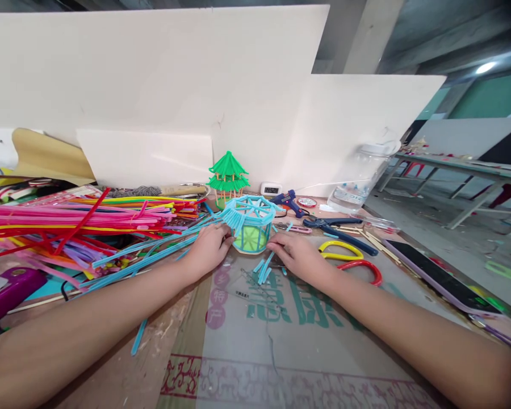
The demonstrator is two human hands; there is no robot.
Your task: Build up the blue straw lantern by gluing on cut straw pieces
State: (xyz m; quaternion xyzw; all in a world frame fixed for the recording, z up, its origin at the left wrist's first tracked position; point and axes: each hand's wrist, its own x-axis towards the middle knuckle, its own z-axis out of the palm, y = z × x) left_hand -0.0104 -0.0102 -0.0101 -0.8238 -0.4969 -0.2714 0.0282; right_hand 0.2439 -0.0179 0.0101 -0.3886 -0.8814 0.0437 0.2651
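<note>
A small round pavilion model (255,227) stands between my hands, made of light blue pipe cleaners with a green base and a partly covered, slatted roof. My left hand (212,248) is closed at its left side, fingertips against the lower roof edge and base. My right hand (296,255) is pinched at the lower right rim of the base. Short cut pieces of blue pipe cleaner (263,271) lie just in front of the model. Long blue pipe cleaners (153,250) run behind and under my left forearm.
A pile of coloured pipe cleaners (76,218) covers the left. Behind stand a green tiered pavilion (229,176), a small clock (271,188) and a blue glue gun (288,201). To the right are pliers (344,224), red-and-yellow-handled scissors (361,264), a phone (440,275) and a clear jar (357,179).
</note>
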